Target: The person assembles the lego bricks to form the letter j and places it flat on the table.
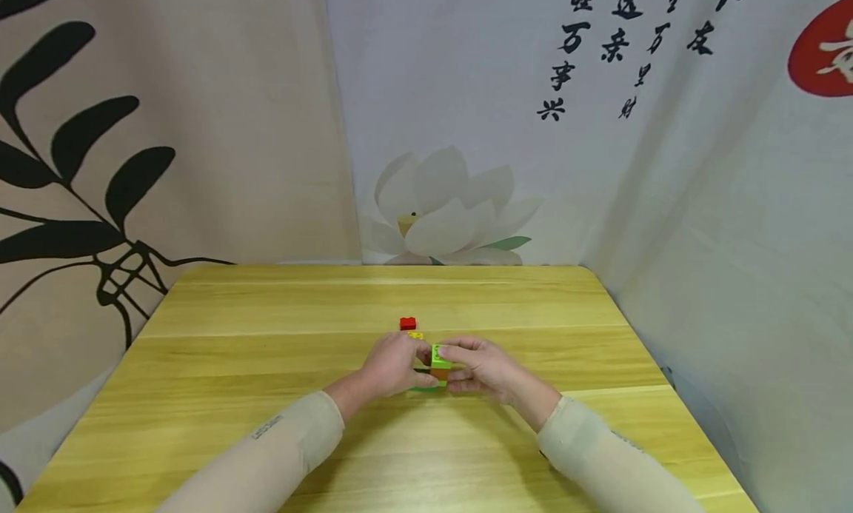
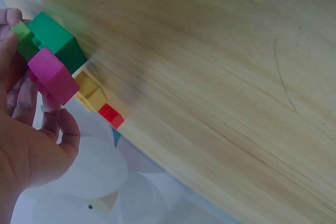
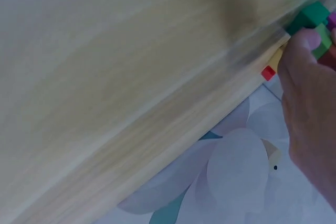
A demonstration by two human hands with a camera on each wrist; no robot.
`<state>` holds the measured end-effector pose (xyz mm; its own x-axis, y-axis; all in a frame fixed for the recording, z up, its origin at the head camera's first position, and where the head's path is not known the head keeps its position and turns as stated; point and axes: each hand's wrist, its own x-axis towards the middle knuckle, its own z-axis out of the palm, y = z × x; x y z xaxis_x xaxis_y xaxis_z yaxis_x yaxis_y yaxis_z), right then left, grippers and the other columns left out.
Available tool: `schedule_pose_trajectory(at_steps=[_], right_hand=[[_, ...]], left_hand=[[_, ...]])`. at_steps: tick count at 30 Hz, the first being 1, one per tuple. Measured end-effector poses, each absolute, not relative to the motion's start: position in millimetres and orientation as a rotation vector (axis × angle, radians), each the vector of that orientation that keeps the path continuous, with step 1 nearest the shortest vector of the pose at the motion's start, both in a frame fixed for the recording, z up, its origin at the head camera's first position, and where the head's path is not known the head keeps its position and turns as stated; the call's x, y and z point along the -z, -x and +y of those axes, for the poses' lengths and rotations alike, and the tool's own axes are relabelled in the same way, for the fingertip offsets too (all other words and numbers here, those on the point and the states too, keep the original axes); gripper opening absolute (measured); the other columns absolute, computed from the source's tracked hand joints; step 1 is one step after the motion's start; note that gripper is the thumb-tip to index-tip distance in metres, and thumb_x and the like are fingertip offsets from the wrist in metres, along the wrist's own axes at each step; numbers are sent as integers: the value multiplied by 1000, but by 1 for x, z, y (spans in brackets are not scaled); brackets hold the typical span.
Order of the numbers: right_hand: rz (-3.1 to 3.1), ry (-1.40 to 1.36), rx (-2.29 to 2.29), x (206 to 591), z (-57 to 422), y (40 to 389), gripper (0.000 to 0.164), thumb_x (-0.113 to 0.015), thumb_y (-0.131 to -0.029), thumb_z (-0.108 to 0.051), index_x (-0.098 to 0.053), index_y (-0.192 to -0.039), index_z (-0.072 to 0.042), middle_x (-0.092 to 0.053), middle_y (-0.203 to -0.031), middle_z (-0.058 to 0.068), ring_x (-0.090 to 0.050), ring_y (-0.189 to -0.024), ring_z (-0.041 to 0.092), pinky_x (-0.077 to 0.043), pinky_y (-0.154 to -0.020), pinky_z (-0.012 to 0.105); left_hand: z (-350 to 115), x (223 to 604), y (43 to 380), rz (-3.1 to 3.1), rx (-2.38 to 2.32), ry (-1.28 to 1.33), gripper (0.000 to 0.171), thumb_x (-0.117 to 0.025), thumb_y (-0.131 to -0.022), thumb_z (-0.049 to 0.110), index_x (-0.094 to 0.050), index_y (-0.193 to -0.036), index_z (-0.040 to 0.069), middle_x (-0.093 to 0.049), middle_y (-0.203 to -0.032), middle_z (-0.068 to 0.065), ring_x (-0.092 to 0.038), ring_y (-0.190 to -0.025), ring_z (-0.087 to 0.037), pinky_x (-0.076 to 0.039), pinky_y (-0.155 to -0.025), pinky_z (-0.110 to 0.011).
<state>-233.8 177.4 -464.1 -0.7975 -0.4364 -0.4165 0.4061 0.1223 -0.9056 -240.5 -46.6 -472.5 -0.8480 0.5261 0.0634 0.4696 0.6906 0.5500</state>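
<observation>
Between my two hands is a cluster of joined toy building blocks, close over the table. In the head view a light green block point(image 1: 440, 357) sits on top, with an orange block point(image 1: 439, 374) below it. My right hand point(image 1: 489, 369) pinches this stack from the right, thumb at the light green block. From the other side my left hand point(image 1: 393, 363) grips the cluster, fingers curled round it. The left wrist view shows a dark green block point(image 2: 60, 40) and a pink block point(image 2: 54, 77) in the cluster; the left palm is partly behind them.
Just beyond the hands a yellow block point(image 1: 416, 336) lies on the wooden table point(image 1: 266, 335), with a red block point(image 1: 408, 323) farther back. A printed curtain point(image 1: 460, 91) hangs behind the table's back edge.
</observation>
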Motion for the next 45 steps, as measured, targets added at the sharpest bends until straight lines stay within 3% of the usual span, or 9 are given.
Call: schedule_pose_trajectory(at_steps=[9, 15, 19, 24, 29, 36, 39, 43, 45], right_hand=[[1816, 55, 1732, 465, 176, 238, 52, -69, -105, -37, -61, -141, 0, -69, -129, 11, -72, -107, 26, -60, -102, 43], [1813, 34, 1751, 466, 180, 241, 50, -70, -104, -38, -63, -138, -2, -72, -124, 9, -75, -103, 25, -62, -97, 40], [1817, 24, 1746, 466, 181, 241, 51, -71, -104, -38, -62, -139, -2, -74, -122, 8, -75, -102, 23, -62, -97, 41], [1826, 2, 1753, 466, 186, 241, 55, -72, -103, -39, -60, -142, -1, -76, -119, 8, -74, -101, 22, -62, -97, 40], [1824, -19, 1757, 467, 189, 240, 57, -72, -103, -40, -58, -144, -1, -74, -119, 4, -71, -99, 20, -61, -98, 39], [1816, 43, 1730, 474, 184, 240, 56, -69, -105, -40, -59, -145, -3, -76, -114, 3, -73, -98, 19, -60, -99, 40], [1814, 62, 1723, 475, 181, 241, 56, -69, -105, -41, -59, -145, -3, -78, -114, 3, -75, -100, 19, -60, -98, 39], [1811, 51, 1722, 473, 181, 242, 55, -70, -104, -41, -60, -144, -4, -79, -112, 2, -75, -100, 19, -60, -96, 37], [1809, 54, 1717, 474, 181, 242, 54, -69, -105, -41, -60, -144, -5, -79, -111, 2, -75, -100, 18, -60, -96, 36]], left_hand=[[-46, 476, 243, 2829, -823, -810, 26, -96, -81, 33, -80, -96, 18, -83, -96, 4, -74, -94, -19, -57, -85, -40], [-44, 468, 244, 2835, -717, -882, 34, -93, -84, 39, -77, -102, 15, -82, -102, 1, -65, -97, -20, -53, -96, -46], [-58, 458, 252, 2790, -760, -910, 37, -81, -96, 42, -77, -114, 10, -80, -109, -3, -67, -103, -25, -55, -98, -49], [-77, 449, 272, 2962, -812, -743, 22, -66, -107, 26, -79, -112, 9, -79, -106, -3, -70, -103, -25, -59, -97, -48], [-78, 457, 286, 2978, -593, -737, 19, -73, -103, 20, -80, -119, 11, -79, -114, -4, -69, -109, -27, -58, -101, -47], [-58, 468, 298, 2841, -356, -759, 40, -80, -98, 29, -75, -135, 13, -71, -119, -7, -66, -103, -23, -59, -99, -45], [-54, 469, 302, 2861, -246, -720, 38, -86, -93, 30, -78, -126, 12, -71, -115, -6, -65, -102, -21, -60, -97, -44], [-55, 470, 306, 2878, -235, -712, 26, -89, -90, 30, -80, -104, 10, -65, -99, -3, -59, -89, -19, -59, -84, -40], [-59, 468, 305, 2880, -318, -700, 25, -88, -91, 30, -79, -102, 9, -64, -98, -3, -57, -85, -18, -57, -81, -37]])
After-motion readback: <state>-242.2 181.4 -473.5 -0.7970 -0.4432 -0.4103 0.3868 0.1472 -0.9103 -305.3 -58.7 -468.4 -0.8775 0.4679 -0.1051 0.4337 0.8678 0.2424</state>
